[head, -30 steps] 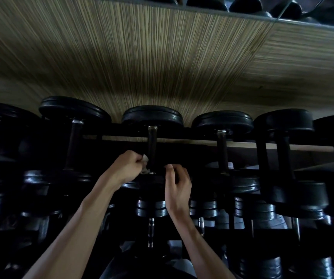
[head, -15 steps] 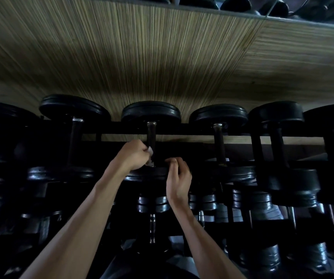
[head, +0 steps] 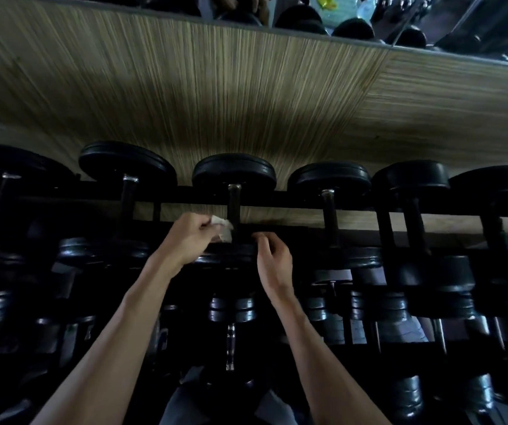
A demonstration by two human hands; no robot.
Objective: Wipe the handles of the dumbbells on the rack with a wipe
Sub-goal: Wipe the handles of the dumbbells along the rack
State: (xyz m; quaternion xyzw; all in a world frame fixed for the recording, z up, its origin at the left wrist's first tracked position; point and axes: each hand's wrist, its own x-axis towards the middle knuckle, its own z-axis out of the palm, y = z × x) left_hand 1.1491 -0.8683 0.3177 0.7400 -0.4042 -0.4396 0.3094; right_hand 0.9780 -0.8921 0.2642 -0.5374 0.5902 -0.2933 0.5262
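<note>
Wall: the big striped brown wooden wall (head: 246, 96) stands behind everything, so there is little room to reach behind the far weights.
Rack: the long black metal rack (head: 292, 200) holds a row of dumbbells on top, and more rows sit lower down in the dark.
Middle dumbbell: the black round-ended dumbbell with a dark metal handle (head: 233, 207) lies in the middle of the top row, and both hands are at it.
Neighbours: a black dumbbell on the left (head: 128, 191) and a black dumbbell on the right (head: 328, 210) lie near, so a wide swing may bump knuckles on them.
Left hand: the left hand (head: 190, 237) pinches the small white crumpled wipe (head: 222, 229) and holds it against the left side of the handle.
Right hand: the right hand (head: 272, 259) has loosely curled fingers just right of the handle; I cannot tell if it touches the near weight.
What could go wrong: the wipe is small and bunched, so it may slip out and fall into the dark rows below.
Also: the wipe may only rub one side and miss the back.
Also: a hard push may roll the dumbbell and pinch fingers against the rack bar.
</note>
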